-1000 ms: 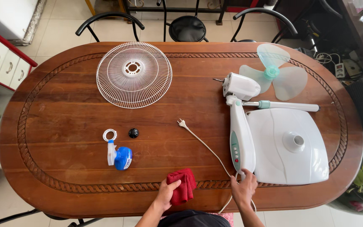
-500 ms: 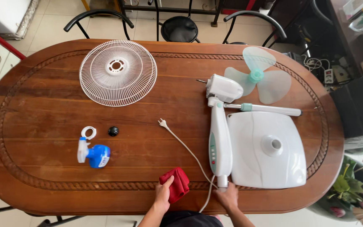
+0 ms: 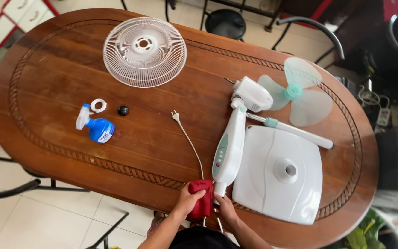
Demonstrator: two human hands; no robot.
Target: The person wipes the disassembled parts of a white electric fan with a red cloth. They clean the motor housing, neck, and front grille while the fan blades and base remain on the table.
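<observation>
My left hand [image 3: 186, 201] grips a folded red cloth [image 3: 201, 198] at the near edge of the oval wooden table [image 3: 61, 78], pressed against the bottom end of a white fan neck [image 3: 226, 154]. My right hand [image 3: 225, 210] holds that bottom end from below. The neck carries a control panel with buttons and ends in the white motor head [image 3: 253, 93]. A white power cord [image 3: 189, 138] with its plug [image 3: 175, 114] runs from the neck's base across the table.
A square white fan base [image 3: 279, 174] lies to the right, a white pole [image 3: 291, 131] above it, and a pale green fan blade [image 3: 300, 90] farther back. A white wire grille [image 3: 144, 51], a blue spray bottle [image 3: 95, 127], a white ring [image 3: 98, 105] and a black knob [image 3: 123, 110] lie left. Chairs surround the table.
The view has swung and tilted. My left hand has carried the red cloth rightward up to the base of the fan neck, and my right hand has stayed at that base.
</observation>
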